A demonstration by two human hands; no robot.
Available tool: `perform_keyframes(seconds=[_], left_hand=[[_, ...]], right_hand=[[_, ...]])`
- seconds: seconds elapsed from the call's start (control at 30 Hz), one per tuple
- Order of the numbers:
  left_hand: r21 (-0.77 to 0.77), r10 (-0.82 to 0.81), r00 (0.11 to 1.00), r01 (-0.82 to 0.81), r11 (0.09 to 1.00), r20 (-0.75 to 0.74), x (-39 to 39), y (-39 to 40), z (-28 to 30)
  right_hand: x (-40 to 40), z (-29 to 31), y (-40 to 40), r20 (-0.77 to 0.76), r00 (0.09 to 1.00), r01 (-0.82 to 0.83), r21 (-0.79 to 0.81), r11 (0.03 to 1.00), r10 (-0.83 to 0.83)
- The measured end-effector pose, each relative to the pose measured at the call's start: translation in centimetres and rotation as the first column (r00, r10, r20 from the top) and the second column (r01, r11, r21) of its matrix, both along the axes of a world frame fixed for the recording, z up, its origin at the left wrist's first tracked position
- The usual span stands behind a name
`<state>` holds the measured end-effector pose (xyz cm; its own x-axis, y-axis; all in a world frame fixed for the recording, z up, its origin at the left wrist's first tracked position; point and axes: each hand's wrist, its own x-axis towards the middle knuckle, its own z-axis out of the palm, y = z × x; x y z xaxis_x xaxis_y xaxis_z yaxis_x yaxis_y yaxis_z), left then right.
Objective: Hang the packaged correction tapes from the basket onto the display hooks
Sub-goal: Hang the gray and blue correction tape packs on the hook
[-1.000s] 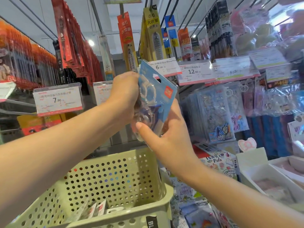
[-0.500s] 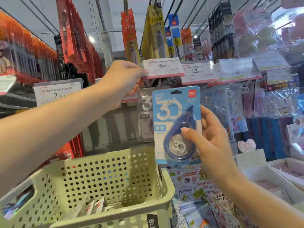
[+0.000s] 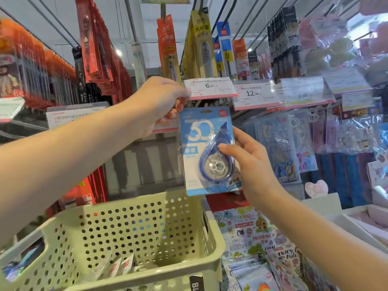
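Note:
My right hand [image 3: 254, 166] pinches a blue carded correction tape [image 3: 199, 152] by its right edge and holds it upright, front towards me, above the basket's far corner. The card's hang hole sits just below the white "6.00" price tag [image 3: 212, 88]. My left hand [image 3: 159, 101] reaches up and grips the left end of that tag. The hook behind the tag is hidden by the tag and my fingers. The pale green perforated basket [image 3: 212, 240] lies below, with more packaged tapes [image 3: 117, 267] at its bottom.
Rows of hanging stationery fill the hooks above: red packs [image 3: 94, 49] at left, yellow and orange ones [image 3: 201, 43] at centre. A "12.90" tag [image 3: 254, 93] sits to the right. Sticker sheets [image 3: 252, 234] and white trays [image 3: 361, 223] lie below right.
My left hand left the package and rose to the price tag. My right hand turned the blue card upright and brought it up under the tag.

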<state>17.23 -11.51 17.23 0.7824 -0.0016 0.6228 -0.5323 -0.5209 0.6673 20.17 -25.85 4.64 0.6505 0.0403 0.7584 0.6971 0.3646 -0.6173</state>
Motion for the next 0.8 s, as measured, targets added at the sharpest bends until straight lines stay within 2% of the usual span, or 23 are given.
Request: perform_keyframes(seconds=[0.47, 0.8], left_hand=[[0.009, 0.017, 1.0, -0.017, 1.0, -0.004, -0.1, 0.1, 0.1], [0.019, -0.012, 1.0, 0.012, 1.0, -0.016, 0.1, 0.4, 0.0]], right_hand=[[1.8, 1.1, -0.1, 0.05, 0.999, 0.003, 0.011, 1.0, -0.003], [2.9, 0.3, 0.1, 0.001, 1.0, -0.013, -0.008, 1.0, 0.013]])
